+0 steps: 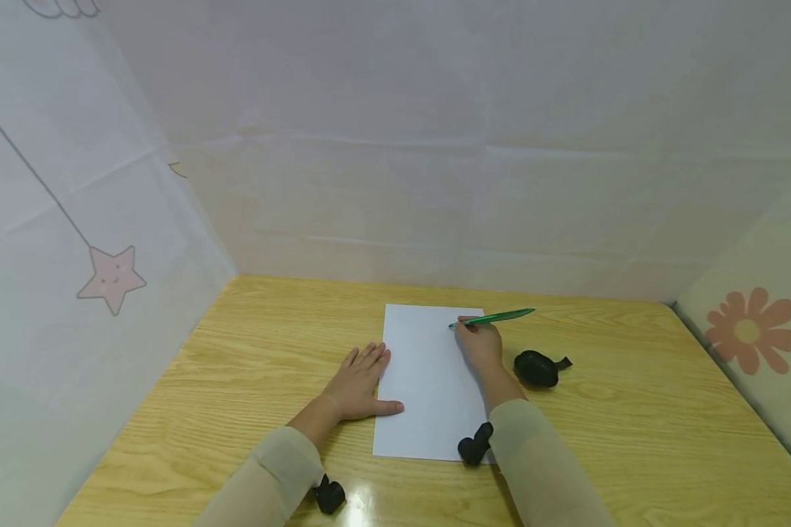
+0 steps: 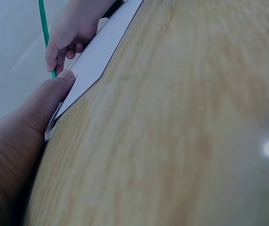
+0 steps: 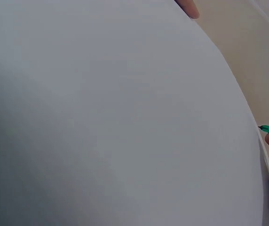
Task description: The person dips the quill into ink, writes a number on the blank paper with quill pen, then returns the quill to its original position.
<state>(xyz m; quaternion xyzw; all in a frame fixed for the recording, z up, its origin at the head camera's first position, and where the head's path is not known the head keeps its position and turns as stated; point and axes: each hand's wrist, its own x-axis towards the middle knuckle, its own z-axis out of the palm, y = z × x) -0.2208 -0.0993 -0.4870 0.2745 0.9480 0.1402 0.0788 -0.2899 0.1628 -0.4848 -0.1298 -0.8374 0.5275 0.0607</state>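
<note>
"How's the light in the head view?"

"Soft and fairly even, slightly muted. A small white glare [image 1: 359, 505] sits on the worktop [image 1: 270, 315], nearer the wearer than the left hand [image 1: 357, 388], and a soft shadow lies just beside the right sleeve [image 1: 543, 461]."

"And from the left wrist?"

"Dimmer, bluish. The left hand is dark along its lower edge, the glare shows well apart from it, and the wood grain looks smeary."

"Right wrist?"

"Grey and dull. Shade deepens across the paper [image 3: 125, 113] away from both hands, and its edge between them bows into a curve."
</note>
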